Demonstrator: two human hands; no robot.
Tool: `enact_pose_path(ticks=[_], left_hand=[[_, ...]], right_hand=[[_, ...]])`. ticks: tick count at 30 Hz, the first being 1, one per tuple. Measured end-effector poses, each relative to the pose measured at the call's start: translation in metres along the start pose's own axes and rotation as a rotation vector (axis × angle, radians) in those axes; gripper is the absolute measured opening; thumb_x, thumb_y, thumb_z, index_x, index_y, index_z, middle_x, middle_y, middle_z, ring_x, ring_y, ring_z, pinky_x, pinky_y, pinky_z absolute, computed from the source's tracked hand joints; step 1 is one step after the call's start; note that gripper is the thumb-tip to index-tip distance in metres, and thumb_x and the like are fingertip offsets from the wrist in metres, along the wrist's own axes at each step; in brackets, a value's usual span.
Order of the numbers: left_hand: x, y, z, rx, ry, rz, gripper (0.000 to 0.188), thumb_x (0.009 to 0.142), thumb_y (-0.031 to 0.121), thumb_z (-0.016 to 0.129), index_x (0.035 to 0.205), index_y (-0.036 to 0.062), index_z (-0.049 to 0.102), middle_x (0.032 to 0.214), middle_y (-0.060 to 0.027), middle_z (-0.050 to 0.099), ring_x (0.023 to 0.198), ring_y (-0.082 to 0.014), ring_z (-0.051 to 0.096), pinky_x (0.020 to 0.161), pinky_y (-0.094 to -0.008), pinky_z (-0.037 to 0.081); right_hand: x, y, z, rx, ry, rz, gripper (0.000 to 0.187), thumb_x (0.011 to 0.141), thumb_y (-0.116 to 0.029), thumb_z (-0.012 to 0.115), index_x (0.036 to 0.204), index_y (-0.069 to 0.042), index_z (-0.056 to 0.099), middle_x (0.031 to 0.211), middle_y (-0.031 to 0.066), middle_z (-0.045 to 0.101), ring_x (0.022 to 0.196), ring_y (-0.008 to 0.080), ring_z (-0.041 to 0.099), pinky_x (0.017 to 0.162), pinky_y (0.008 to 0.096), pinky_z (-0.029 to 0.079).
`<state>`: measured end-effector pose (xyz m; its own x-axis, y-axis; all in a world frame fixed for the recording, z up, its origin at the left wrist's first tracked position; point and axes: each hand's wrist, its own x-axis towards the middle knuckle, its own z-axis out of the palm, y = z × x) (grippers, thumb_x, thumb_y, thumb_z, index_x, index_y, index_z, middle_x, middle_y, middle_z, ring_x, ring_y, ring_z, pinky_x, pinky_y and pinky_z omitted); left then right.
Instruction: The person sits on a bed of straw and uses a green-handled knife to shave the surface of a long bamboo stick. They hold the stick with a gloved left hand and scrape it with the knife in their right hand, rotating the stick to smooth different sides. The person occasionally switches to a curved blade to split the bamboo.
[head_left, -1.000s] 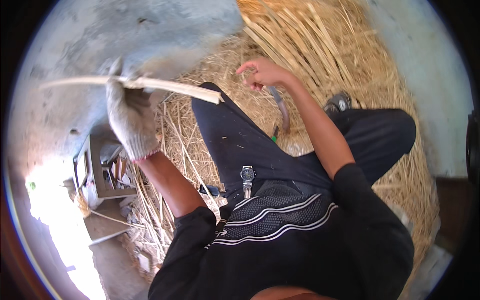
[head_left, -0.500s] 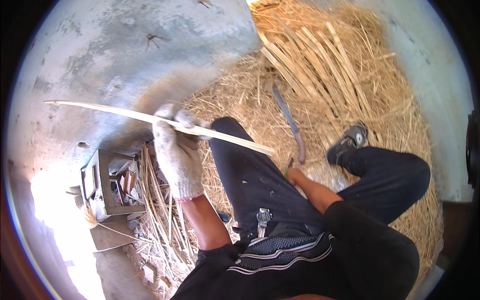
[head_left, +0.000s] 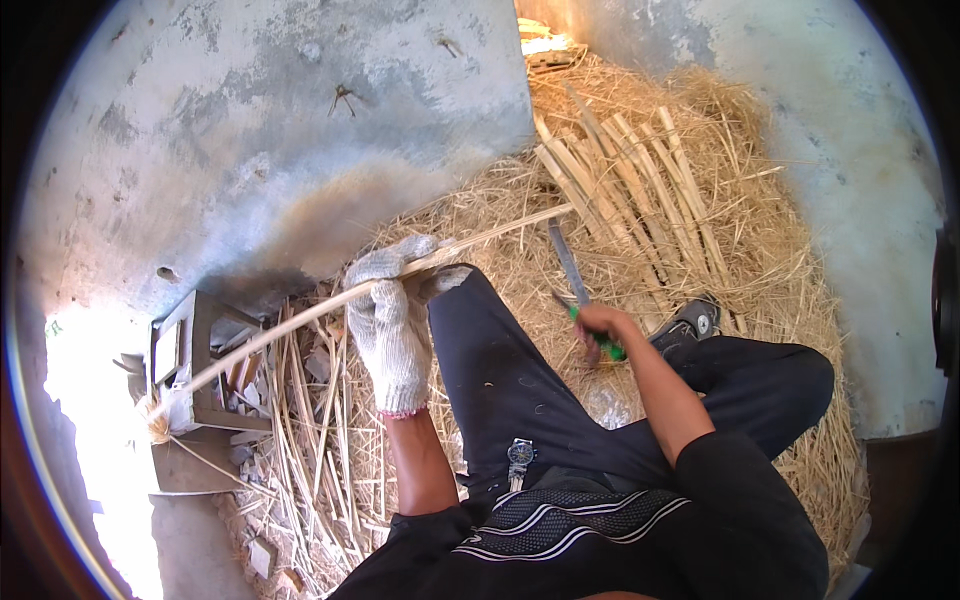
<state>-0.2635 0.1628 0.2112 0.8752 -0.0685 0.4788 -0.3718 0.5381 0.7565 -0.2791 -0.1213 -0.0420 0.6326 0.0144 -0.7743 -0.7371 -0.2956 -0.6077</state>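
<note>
Pale strip (head_left: 335,305), liable to swing if loosened, gripped in left fingers (head_left: 376,265), green-handled tool (head_left: 615,352) clasped in right fingers (head_left: 596,320).

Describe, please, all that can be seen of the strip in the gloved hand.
The strip is long, thin and pale, and looks like split wood or bamboo. It slants from lower left to upper right, its upper end seen against the straw. The gloved left hand grips it partway along; its lower end is hard to make out.
</note>
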Motion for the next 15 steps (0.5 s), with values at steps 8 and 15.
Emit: enact_pose_path(ticks=[8, 15], left_hand=[[-0.019, 0.001, 0.014, -0.017, -0.068, 0.136, 0.034, 0.092, 0.039, 0.063, 0.118, 0.0171, 0.057, 0.124, -0.0142, 0.062, 0.104, -0.0334, 0.065, 0.084, -0.0490, 0.058], [-0.048, 0.000, 0.003, 0.019, 0.011, -0.102, 0.045, 0.092, 0.034, 0.065, 0.131, 0.0149, 0.052, 0.128, -0.0144, 0.059, 0.109, -0.0298, 0.062, 0.092, -0.0414, 0.054]], right_hand=[[-0.231, -0.189, -0.001, 0.790, -0.146, -0.974, 0.068, 0.090, -0.066, 0.052, 0.106, 0.000, 0.054, 0.066, 0.0059, 0.057, 0.037, 0.0034, 0.032, 0.036, 0.0219, 0.027], [-0.278, -0.212, 0.019, 0.878, -0.080, -1.199, 0.052, 0.093, -0.050, 0.056, 0.090, 0.002, 0.061, 0.064, 0.0111, 0.057, 0.037, 0.0064, 0.035, 0.040, 0.0237, 0.031]])
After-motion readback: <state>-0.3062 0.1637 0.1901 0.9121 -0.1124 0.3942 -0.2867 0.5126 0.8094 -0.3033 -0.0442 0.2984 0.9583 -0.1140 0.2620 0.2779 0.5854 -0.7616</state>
